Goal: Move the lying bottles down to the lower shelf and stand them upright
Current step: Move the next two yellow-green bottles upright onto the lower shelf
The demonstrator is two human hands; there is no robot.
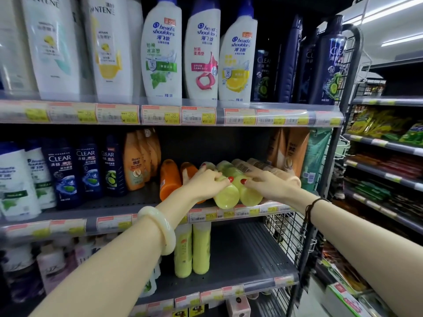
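Several bottles lie on their sides on the middle shelf (114,205): two yellow-green bottles (226,196) (250,195) in front, orange ones (169,179) to the left, beige ones (263,167) to the right. My left hand (206,181) rests on top of the left yellow-green bottle, fingers curled over it. My right hand (267,181) lies on the right yellow-green bottle and the beige bottle beside it. On the lower shelf (247,255) two yellow-green bottles (192,250) stand upright.
Dark Clear bottles (61,172) and orange bottles (135,161) stand upright left of the lying ones. White shampoo bottles (160,53) fill the top shelf. A wire mesh panel (288,234) closes the shelf's right side. Another rack of goods (384,161) stands at right.
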